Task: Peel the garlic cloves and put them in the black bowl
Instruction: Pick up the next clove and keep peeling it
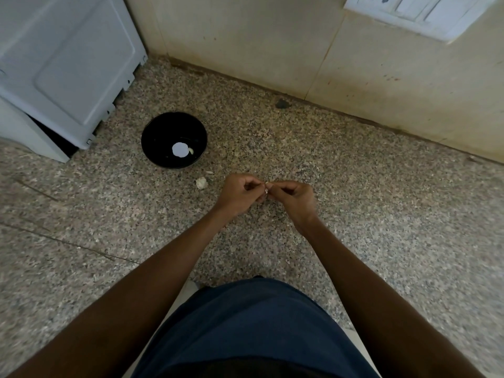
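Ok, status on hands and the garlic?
Left hand and right hand both pinching one garlic clove, mid-peel. Black bowl holds one peeled clove. Nothing blocking.

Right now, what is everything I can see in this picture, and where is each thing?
Round black bowl: one, black, on the counter, left of the hands; a white spot and a pale garlic clove inside.
Garlic piece: one, whitish, on the counter between bowl and hands.
Speckled stone counter: one, grey-brown.
White appliance: one, far left.
White switch plate: one, on the cream wall, upper right.
Small garlic clove: one, pale, pinched between both hands.
Left hand, right hand: two, fingertips meeting.
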